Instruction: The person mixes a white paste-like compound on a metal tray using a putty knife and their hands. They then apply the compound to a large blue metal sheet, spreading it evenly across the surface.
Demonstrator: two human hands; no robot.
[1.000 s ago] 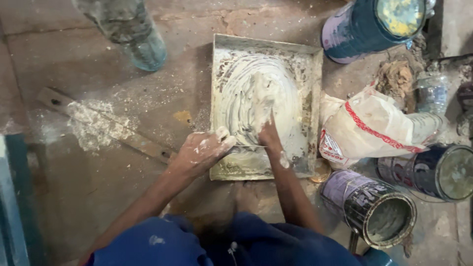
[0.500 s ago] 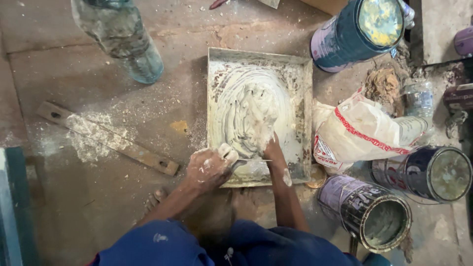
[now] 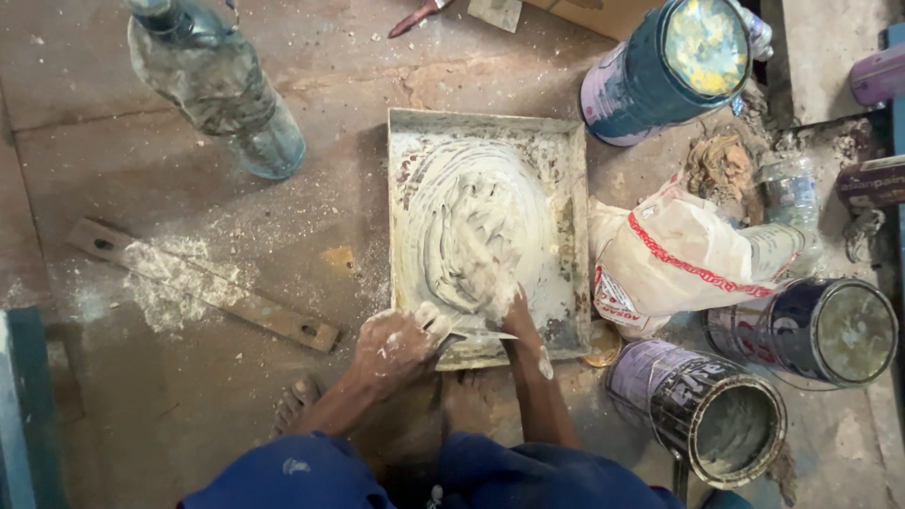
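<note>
- Our left hand [image 3: 396, 344] is closed on a scraper [image 3: 471, 335] – thin, stiff; grip the handle.
- Our right hand [image 3: 504, 292] lies open, fingers apart, in soft sticky putty [image 3: 471, 236] – heavy-looking, in the tray [image 3: 566, 226] just ahead.

Right hand [image 3: 498, 300]: fingers buried in paste, grip unclear. Tool [image 3: 476, 335] at left hand [image 3: 396, 344]: mostly hidden, kind unclear. Bottle [image 3: 212, 85] top cut by upper edge. Can [image 3: 731, 424] partly cut at bottom. Purple object [image 3: 879, 75] cut at right edge.
</note>
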